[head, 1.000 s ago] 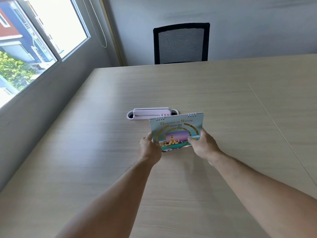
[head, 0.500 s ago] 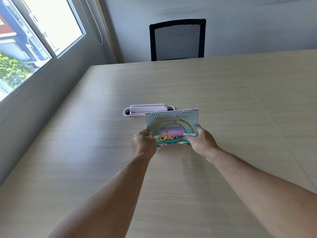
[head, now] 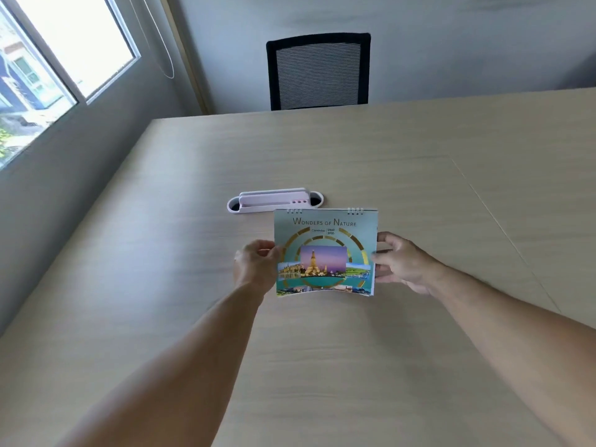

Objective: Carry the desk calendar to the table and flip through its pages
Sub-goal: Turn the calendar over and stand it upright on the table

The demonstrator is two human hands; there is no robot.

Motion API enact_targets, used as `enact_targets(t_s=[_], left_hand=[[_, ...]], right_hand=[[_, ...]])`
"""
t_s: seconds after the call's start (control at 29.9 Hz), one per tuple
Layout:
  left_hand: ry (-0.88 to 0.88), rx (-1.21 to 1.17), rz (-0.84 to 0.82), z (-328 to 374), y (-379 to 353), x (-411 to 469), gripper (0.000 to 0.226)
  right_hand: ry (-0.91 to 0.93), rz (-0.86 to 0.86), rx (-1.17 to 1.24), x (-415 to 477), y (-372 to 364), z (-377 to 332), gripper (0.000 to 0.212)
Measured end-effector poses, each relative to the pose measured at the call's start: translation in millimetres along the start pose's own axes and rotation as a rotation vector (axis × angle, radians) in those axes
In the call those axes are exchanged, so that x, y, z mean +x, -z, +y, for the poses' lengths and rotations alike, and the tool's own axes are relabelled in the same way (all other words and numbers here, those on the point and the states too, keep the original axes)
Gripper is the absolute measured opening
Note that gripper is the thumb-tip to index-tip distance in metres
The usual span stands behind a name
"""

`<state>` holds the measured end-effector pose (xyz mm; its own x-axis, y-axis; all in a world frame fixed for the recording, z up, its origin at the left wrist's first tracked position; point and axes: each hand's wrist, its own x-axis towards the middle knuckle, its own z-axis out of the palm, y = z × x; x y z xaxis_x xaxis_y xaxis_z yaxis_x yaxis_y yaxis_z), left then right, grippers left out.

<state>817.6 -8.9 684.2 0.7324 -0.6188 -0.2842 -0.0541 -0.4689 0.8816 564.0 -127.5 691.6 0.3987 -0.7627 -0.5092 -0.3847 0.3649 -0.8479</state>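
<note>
The desk calendar (head: 325, 250) is a teal spiral-bound one titled "Wonders of Nature", with a temple picture on its cover. It stands upright over the middle of the pale wooden table (head: 322, 366), cover facing me, its lower edge bowed. My left hand (head: 256, 269) grips its left edge, thumb on the cover. My right hand (head: 403, 262) holds the right edge with the fingers spread along the stack of pages. Whether the base rests on the table is hidden.
A white cable-port cover (head: 274, 201) is set into the table just behind the calendar. A black mesh chair (head: 317, 71) stands at the far edge. A window (head: 48, 59) and grey wall run along the left. A seam (head: 503, 221) crosses the table on the right.
The calendar has tipped up so its cover faces me more squarely. My right hand has slid from the lower front to the right edge, with fingers spread.
</note>
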Motion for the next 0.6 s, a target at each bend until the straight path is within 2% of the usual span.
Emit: enact_targets(t_s=[0.1,0.2,0.3,0.37,0.43,0.5,0.6], left_hand=[[-0.041,0.053,0.064,2,2,-8,0.003],[-0.070,0.064,0.122,6,2,-13,0.003],[-0.152,0.200,0.175,5,-5,-21,0.035],[-0.378,0.380,0.208,-3,-13,-31,0.056],[-0.673,0.520,0.138,-10,-25,-46,0.066],[-0.880,0.715,-0.021,-19,-37,-57,0.074],[-0.938,0.948,-0.186,-31,-47,-67,0.085]], right_hand=[[0.027,-0.133,-0.057,-3,10,7,0.043],[0.061,-0.131,-0.144,2,15,12,0.029],[0.066,-0.125,-0.164,2,17,14,0.021],[0.074,-0.132,-0.128,0,16,15,0.021],[0.061,-0.178,-0.022,-3,16,17,0.025],[0.044,-0.232,0.041,-5,16,19,0.024],[0.050,-0.257,0.057,-5,14,23,0.027]])
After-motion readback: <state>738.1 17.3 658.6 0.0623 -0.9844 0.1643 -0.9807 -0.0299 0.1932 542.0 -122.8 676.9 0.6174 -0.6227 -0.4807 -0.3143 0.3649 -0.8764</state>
